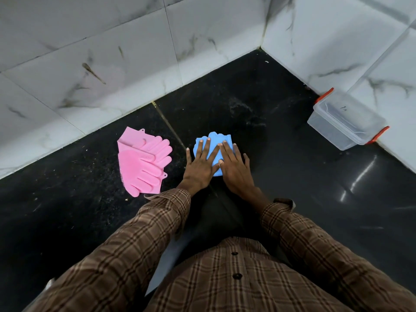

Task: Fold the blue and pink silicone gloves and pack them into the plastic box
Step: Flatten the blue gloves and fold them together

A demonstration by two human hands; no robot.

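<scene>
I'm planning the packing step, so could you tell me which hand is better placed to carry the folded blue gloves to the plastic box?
Probably the right hand: the plastic box sits on its side.

- One head-worn wide-angle view, looking forward and steeply down from above the person's own chest and sleeves.
- It faces a corner where the black floor (258,97) meets white marble wall tiles (112,52).
</scene>
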